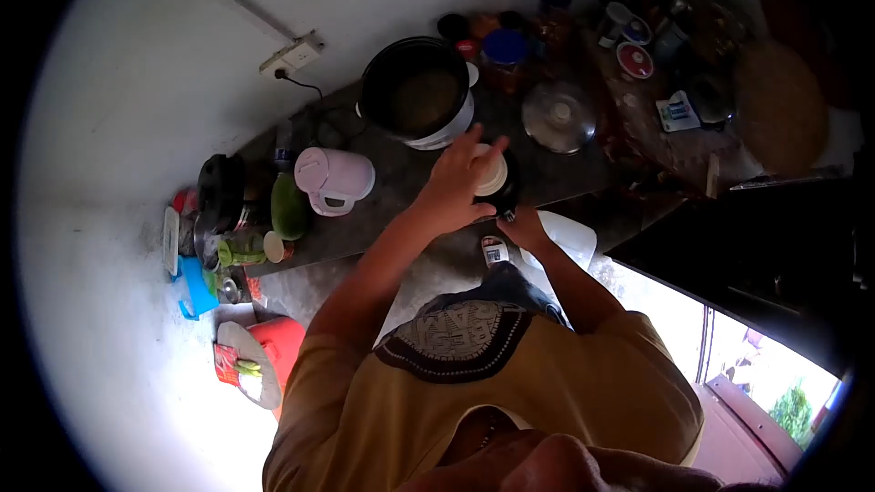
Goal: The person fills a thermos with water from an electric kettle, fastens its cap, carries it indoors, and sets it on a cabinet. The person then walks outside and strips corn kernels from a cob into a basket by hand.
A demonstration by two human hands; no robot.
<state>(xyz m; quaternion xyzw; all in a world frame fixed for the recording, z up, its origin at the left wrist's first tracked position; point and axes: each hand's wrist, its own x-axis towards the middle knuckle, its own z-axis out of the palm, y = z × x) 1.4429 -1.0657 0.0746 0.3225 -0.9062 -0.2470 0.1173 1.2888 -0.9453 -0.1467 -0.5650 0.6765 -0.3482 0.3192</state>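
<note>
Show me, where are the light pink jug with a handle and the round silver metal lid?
Light pink jug (341, 172): head view, on the side of its body.
Round silver metal lid (544, 123): head view, on its top, beside the knob.

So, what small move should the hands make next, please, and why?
Perhaps the left hand should close gently on the pale round thing: its fingers are spread at that edge, while the right hand is beside the dark pan.

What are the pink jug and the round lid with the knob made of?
The pink jug looks like smooth, satin plastic: opaque, evenly coloured, softly shining; coated metal is possible. The round lid seems polished metal, judging by its silvery, bright reflections.
</note>
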